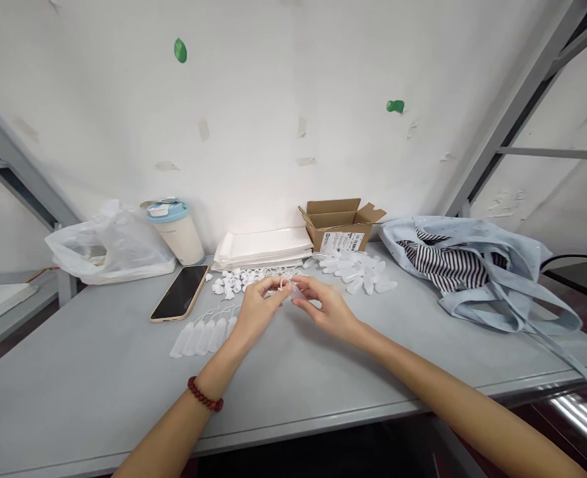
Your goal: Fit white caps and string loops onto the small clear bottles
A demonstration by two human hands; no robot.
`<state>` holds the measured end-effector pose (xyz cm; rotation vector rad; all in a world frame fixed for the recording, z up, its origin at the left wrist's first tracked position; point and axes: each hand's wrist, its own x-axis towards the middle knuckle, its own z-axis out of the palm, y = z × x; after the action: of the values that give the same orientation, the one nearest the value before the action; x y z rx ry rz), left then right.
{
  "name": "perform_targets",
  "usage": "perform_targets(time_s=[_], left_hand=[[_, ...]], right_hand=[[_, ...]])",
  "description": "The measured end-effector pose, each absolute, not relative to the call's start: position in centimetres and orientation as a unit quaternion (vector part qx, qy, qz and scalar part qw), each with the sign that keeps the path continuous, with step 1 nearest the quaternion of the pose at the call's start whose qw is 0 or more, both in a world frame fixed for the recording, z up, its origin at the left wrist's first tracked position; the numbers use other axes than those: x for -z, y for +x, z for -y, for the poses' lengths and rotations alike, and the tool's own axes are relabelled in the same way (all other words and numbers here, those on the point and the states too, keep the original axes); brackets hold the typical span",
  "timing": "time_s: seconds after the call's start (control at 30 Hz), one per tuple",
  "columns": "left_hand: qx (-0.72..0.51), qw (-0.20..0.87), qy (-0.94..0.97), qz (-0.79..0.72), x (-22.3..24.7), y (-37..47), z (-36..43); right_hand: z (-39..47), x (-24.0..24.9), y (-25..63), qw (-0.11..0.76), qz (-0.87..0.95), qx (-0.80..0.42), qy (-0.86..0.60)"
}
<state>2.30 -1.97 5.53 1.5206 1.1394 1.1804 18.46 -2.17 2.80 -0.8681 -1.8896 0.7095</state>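
Observation:
Both hands meet above the middle of the grey table. My left hand (261,307) pinches a small white looped cap piece. My right hand (327,307) holds a translucent plastic tube (297,291) by its side, its end against the cap piece; the fingers partly hide where they meet. Behind my left hand lies a pile of small white caps (228,282) with cords. Loose translucent tubes (358,267) are heaped behind my right hand. Several capped tubes with white loops (201,337) lie in a row left of my left wrist.
A phone (180,294), a cup with a blue lid (178,232) and a plastic bag (107,247) are at the left. Behind the piles stand stacked white sheets (263,247) and an open cardboard box (338,229). A light blue cloth bag (473,265) lies at the right, its strap over the edge.

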Motion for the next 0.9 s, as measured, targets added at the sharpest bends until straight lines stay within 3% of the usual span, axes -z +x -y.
perform_targets(time_s=[0.23, 0.43, 0.57, 0.7, 0.9], left_hand=[[-0.419, 0.454, 0.624, -0.478, -5.4, 1.6, 1.7], [-0.421, 0.329, 0.71, -0.459, -4.9, 1.9, 2.0], [-0.435, 0.166, 0.777, -0.423, -4.1, 2.2, 2.1], [-0.427, 0.055, 0.831, -0.353, -3.6, 1.9, 1.9], [-0.404, 0.031, 0.855, -0.324, -3.7, 1.6, 1.7]], right_hand=[[2.3, -2.5, 18.3, 0.454, 0.747, -0.313, -0.372], [1.7, -3.0, 18.3, 0.492, 0.598, -0.526, -0.352], [1.3, -3.5, 18.9, 0.474, 0.498, -0.651, -0.322], [1.2, -3.6, 19.2, 0.465, 0.473, -0.684, -0.304], [1.4, -3.6, 19.0, 0.453, 0.475, -0.697, -0.288]])
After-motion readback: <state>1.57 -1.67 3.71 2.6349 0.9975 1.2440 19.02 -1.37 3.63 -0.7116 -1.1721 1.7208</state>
